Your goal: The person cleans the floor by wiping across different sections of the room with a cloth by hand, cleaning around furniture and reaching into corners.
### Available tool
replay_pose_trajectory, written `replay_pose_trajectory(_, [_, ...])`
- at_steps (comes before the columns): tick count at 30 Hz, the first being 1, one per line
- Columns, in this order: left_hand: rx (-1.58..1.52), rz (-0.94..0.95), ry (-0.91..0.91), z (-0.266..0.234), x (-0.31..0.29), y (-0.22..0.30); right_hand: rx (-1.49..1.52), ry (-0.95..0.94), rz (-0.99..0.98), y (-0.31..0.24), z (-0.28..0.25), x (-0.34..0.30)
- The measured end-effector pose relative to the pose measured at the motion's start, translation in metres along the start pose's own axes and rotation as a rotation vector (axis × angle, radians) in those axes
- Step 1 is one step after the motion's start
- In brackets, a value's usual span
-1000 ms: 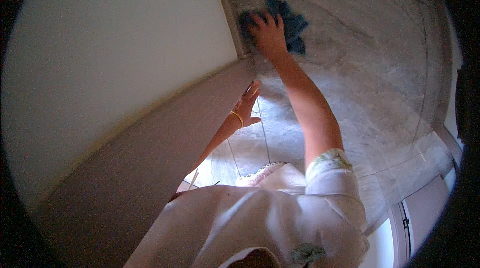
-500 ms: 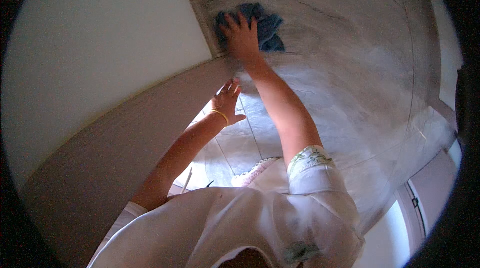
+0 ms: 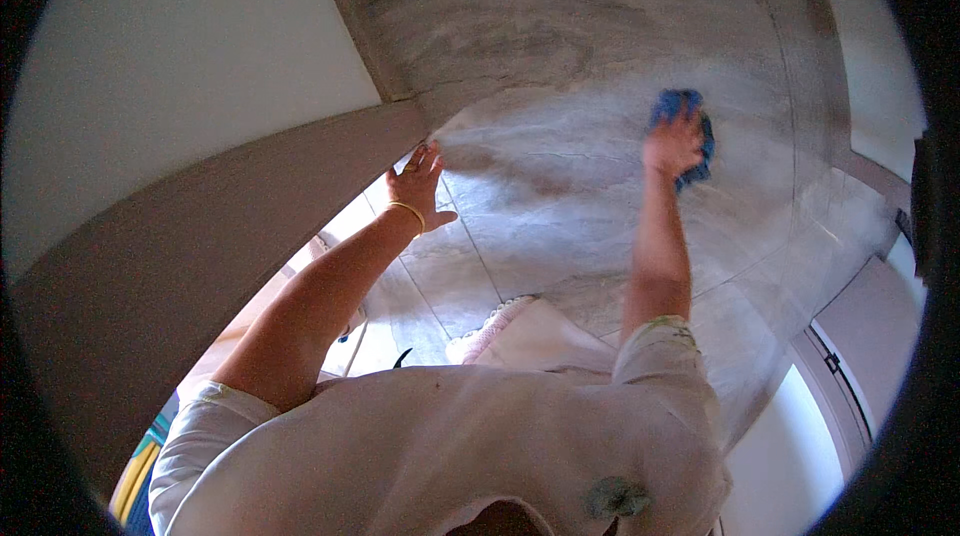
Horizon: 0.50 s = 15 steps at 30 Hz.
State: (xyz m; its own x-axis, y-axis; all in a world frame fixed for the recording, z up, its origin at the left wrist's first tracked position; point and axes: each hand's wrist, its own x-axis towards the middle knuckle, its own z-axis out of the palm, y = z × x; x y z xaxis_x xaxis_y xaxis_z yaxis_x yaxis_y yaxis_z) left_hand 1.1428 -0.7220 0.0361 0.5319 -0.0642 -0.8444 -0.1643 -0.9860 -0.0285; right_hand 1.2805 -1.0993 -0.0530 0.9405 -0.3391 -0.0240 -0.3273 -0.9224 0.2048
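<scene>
On the right side of the floor, my right hand (image 3: 674,144) presses down on a crumpled blue cloth (image 3: 704,171), with parts of the cloth showing past the fingertips and along the side. The cloth lies against the grey marbled floor tiles (image 3: 560,136). Farther left, my left hand (image 3: 418,188) has its fingers spread and its thumb out, holding nothing. Its fingertips are at the edge of the brown wall base (image 3: 300,151), near the corner; whether they press on it I cannot tell. A yellow bangle (image 3: 408,216) circles the left wrist.
A pale wall (image 3: 210,56) rises at the left above the brown base, and another pale wall (image 3: 875,76) stands at the right. A brown door frame (image 3: 835,376) is at the lower right. Yellow and blue striped material (image 3: 138,476) shows at the lower left.
My right hand has moved with the blue cloth from the far corner by the wall to the right and nearer. The left hand stays by the wall base, slightly shifted left in view.
</scene>
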Motion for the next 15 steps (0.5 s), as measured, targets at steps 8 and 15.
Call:
replay_pose_trajectory(8, [0.026,-0.05,0.002,-0.003,-0.004,0.01,0.398,0.127,-0.583,-0.099,-0.053,-0.123])
replay_pose_trajectory(15, [0.038,-0.111,0.084,0.007,-0.008,-0.005,0.281,-0.293,-0.728,-0.096,-0.05,-0.158])
